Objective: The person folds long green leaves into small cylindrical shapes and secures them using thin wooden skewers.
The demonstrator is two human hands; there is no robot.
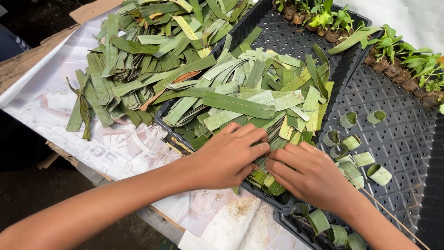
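Down at 6 o'clock of the leaf pile (pixel 245 104), both hands press into the strips. Left hand (pixel 229 157) lies flat, fingers loosely curled over them; right hand (pixel 307 173) pinches a strip at its 10 o'clock. Rolled leaf rings (pixel 354 153) sit at 3 o'clock on the black tray (pixel 397 139).

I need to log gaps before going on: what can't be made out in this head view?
- Fingertips of left hand and right hand: buried in the leaf strips, so grip is unclear.
- Strips beneath both hands: covered.
- Black tray: cut off by right and bottom edges.
- Seedlings: partly cropped at the right edge.
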